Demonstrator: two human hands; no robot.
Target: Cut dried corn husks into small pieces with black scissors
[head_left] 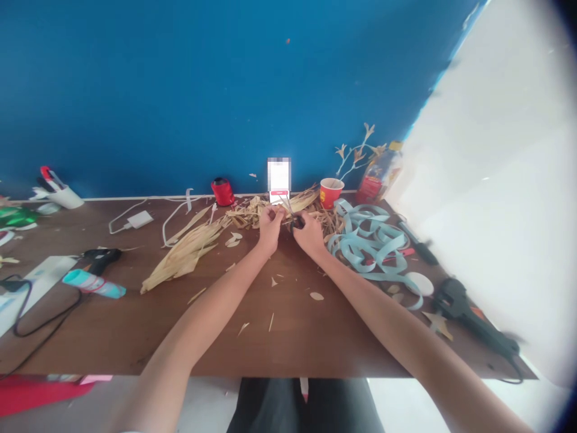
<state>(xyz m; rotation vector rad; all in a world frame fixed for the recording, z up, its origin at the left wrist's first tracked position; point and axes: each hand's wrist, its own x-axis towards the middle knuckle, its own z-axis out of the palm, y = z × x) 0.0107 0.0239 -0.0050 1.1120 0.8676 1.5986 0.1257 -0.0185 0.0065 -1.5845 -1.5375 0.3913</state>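
Observation:
My right hand (308, 233) is closed around the black handles of a pair of scissors (296, 224), whose thin blades point up and to the left. Close beside it, my left hand (271, 227) is pinched on what looks like a small piece of dried corn husk, mostly hidden by the fingers. The scissor tips are near those fingers; whether they touch the piece cannot be made out. Behind both hands lies a heap of dry husk scraps (250, 210). A bundle of long corn husks (189, 252) spreads to the left.
A lit phone (279, 180) leans on the blue wall between a red can (222, 191) and a red paper cup (331, 192). Pale blue ribbon (369, 240) lies tangled at right, near a dark glue gun (473, 319). Another glue gun (101, 260) and cables are left.

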